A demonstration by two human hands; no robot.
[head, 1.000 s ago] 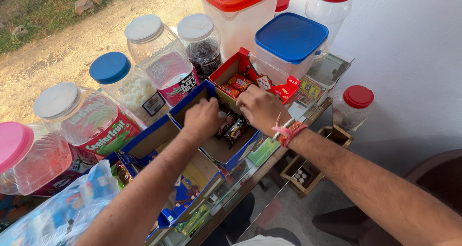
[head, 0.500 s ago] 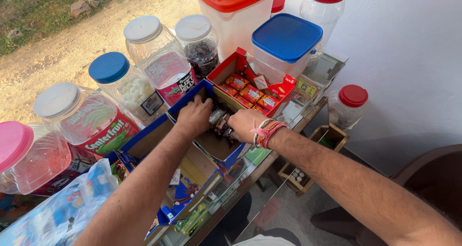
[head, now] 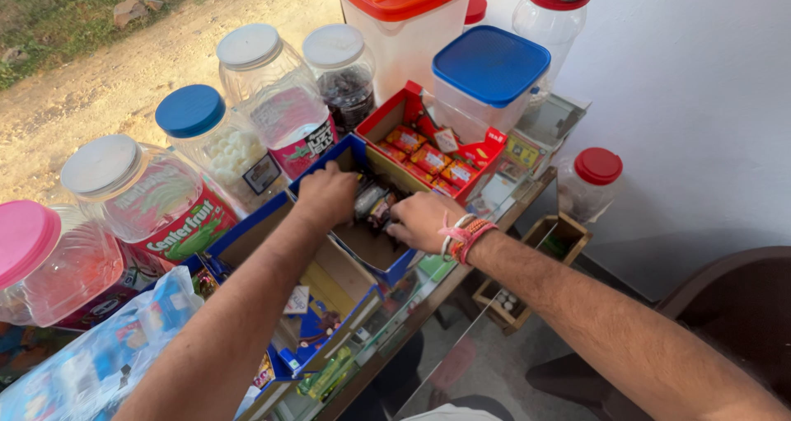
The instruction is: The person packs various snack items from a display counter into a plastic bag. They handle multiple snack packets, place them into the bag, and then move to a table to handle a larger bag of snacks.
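Inside the blue box [head: 387, 268], both hands' grips pinch dark wrapped sweets [head: 375, 205]: left hand [head: 328, 194], right hand [head: 424, 221].

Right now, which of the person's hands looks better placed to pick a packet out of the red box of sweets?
Probably the right hand: it lies closer to the red box. The left hand is sunk in the blue box among dark wrapped sweets.
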